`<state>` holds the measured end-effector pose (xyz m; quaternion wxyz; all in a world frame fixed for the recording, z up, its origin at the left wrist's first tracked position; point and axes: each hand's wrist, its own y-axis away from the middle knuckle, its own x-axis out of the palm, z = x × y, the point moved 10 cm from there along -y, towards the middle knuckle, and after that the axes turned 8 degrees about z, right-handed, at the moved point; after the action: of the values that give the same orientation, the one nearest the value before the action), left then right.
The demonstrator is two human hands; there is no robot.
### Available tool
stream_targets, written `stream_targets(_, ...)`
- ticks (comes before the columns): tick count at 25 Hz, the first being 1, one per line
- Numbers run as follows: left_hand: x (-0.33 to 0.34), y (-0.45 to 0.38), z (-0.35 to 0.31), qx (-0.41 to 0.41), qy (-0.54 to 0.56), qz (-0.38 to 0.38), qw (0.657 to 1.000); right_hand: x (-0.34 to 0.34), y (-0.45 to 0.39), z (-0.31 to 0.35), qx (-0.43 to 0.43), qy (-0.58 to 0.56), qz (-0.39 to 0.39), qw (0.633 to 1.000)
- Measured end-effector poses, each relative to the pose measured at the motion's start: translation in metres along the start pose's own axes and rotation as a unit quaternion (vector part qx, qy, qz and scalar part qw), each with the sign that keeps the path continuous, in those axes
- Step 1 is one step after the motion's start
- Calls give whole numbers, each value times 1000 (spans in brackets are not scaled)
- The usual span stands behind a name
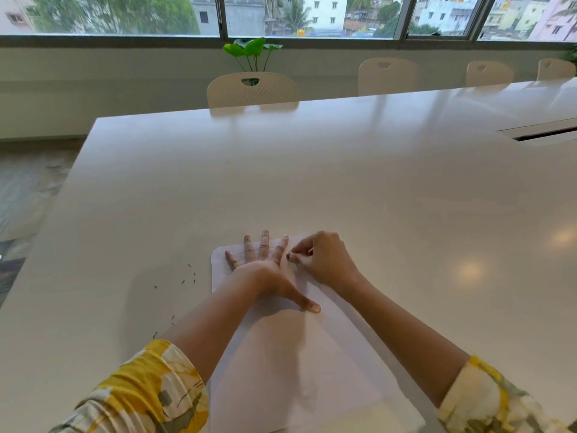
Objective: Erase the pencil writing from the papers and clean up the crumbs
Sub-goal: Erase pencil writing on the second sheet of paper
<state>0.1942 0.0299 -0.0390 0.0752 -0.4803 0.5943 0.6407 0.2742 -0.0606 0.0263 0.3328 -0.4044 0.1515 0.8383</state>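
White papers (299,364) lie stacked on the white table (312,170) in front of me. My left hand (265,270) presses flat on the far part of the top sheet, fingers spread and thumb stretched to the right. Just right of it, my right hand (321,260) has its fingers curled, pinching a small eraser (290,257) against the paper near the top edge. Dark eraser crumbs (190,275) are scattered on the table left of the papers, with a few more crumbs (165,326) nearer my left forearm. Any pencil writing is too faint to make out.
The table's left edge (62,195) drops to the floor. A cable slot (543,132) is set in the tabletop at far right. Beige chairs (253,89) line the far side, with a green plant (253,51) and windows behind.
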Motion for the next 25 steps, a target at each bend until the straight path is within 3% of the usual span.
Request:
stream_targets(3,0,-1,-1,-8,-4,5,1000,6,29,2,-16,-15,10,1000)
stream_targets(9,0,2,1,-6,4,14,1000,-22,-25,-15,20,-17,-62,998)
stream_targets(16,-2,2,-1,-14,-6,13,1000,-1,35,-12,12,-3,6,1000)
stream_targets(20,-2,1,-2,-22,-15,31,999,-19,3,-19,12,11,-54,998)
stream_targets(25,-2,4,-2,-26,-17,31,999,-20,-11,-18,30,19,-67,997)
